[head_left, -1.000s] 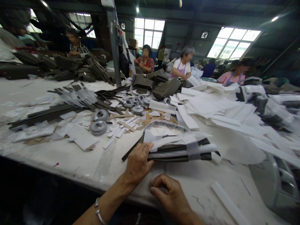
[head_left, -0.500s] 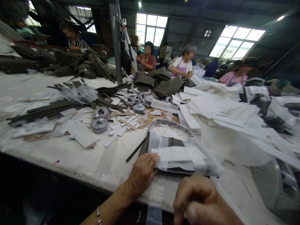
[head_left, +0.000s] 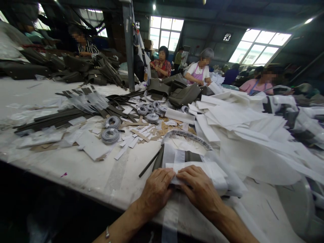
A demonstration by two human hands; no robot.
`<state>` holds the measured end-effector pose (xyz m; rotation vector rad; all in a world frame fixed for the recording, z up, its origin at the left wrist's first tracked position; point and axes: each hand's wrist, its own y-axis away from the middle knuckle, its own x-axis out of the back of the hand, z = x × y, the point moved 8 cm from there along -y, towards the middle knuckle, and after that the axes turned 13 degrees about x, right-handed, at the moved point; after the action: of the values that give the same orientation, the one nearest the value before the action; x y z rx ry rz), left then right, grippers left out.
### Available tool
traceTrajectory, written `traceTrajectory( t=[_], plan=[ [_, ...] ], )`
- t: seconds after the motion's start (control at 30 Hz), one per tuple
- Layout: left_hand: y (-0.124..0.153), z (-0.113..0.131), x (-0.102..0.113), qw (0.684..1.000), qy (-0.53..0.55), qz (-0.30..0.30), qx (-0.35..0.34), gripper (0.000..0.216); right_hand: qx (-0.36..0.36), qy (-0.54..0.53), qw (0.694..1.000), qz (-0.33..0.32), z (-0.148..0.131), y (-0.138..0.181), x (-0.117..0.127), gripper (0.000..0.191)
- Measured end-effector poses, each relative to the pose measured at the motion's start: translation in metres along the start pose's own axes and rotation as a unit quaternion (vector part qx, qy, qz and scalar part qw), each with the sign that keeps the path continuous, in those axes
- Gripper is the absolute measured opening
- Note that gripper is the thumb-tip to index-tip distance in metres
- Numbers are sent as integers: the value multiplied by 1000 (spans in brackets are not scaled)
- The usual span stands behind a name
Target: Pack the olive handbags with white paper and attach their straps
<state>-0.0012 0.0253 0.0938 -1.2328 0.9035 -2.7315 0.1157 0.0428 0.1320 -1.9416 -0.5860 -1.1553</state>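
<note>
A dark olive handbag point(head_left: 193, 156) lies at the table's front, mostly covered by white wrapping sheet point(head_left: 215, 171). Its arched handle point(head_left: 186, 135) is wrapped in clear film and points away from me. My left hand point(head_left: 156, 187) grips the near edge of the wrapped bag, fingers together on top and thumb low at the front. Close beside it, my right hand point(head_left: 199, 184) has its fingers bent over the same edge, pressing the sheet. The bag hides the undersides of both hands. Below them a translucent strip point(head_left: 170, 216) hangs over the table edge.
White sheets point(head_left: 250, 121) are heaped at right. Coiled, film-wrapped cords point(head_left: 110, 135), dark straps point(head_left: 58, 116) and paper scraps lie at left and centre. More dark bags point(head_left: 186, 94) stand behind, near a post point(head_left: 129, 50). Several people work across the table.
My right hand has moved forward and left from the near edge of the view onto the wrapped bag, beside my left hand. The left hand stays on the bag.
</note>
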Motion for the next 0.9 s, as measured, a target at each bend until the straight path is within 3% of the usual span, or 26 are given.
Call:
traceTrajectory(
  t=[0.23, 0.37, 0.47, 0.67, 0.9],
  plan=[
    [0, -11, 1, 999, 23, 32, 36, 48, -72, -109, 991, -5, 25, -16, -2, 15],
    [0, -15, 3, 997, 48, 24, 53, 53, -171, -269, 948, -7, 43, -23, -3, 23],
    [0, -16, 2, 995, 70, 16, 66, 60, -207, -322, 923, 45, 49, -32, 2, 28],
    [4, -23, -1, 990, 95, 36, 95, 66, -155, -314, 927, 136, 23, -52, 3, 19],
    [3, -15, 3, 997, 60, 41, 29, 41, -91, -288, 946, 116, -5, -18, -3, 12]
  ],
)
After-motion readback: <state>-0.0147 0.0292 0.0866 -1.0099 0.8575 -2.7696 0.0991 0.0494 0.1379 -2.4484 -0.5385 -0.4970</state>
